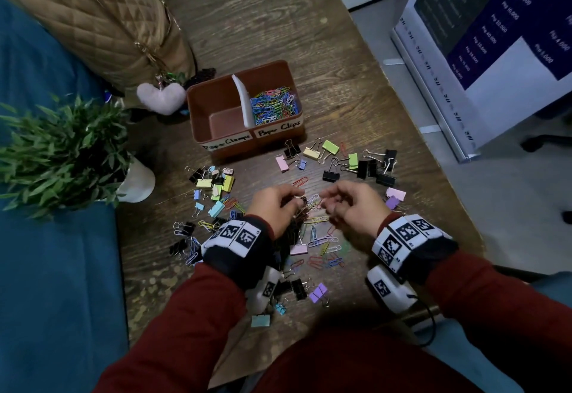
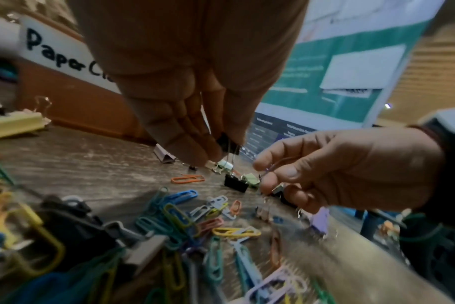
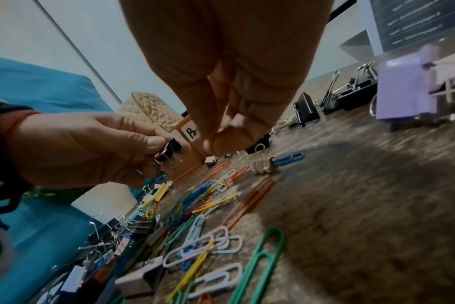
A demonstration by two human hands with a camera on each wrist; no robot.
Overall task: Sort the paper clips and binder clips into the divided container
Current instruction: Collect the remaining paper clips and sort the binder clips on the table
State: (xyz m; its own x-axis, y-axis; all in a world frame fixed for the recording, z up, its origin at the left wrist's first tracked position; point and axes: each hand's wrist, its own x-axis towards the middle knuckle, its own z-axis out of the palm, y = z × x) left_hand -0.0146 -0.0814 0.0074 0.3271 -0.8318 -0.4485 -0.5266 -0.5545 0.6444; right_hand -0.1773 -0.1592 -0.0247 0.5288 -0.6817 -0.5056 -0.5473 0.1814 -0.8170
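In the middle of the frame the left hand (image 1: 274, 204) pinches a small black metal binder clip (image 2: 227, 142) over the counter (image 1: 356, 108), the right hand (image 1: 349, 204) pinches something thin, and the clip should go next into the brown plastic divided container's (image 1: 223, 142) empty left side.

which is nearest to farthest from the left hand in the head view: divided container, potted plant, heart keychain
From the left hand:
1. divided container, just ahead on the table.
2. potted plant, off to the left.
3. heart keychain, ahead-left by the quilted bag; close to the plant's rank.
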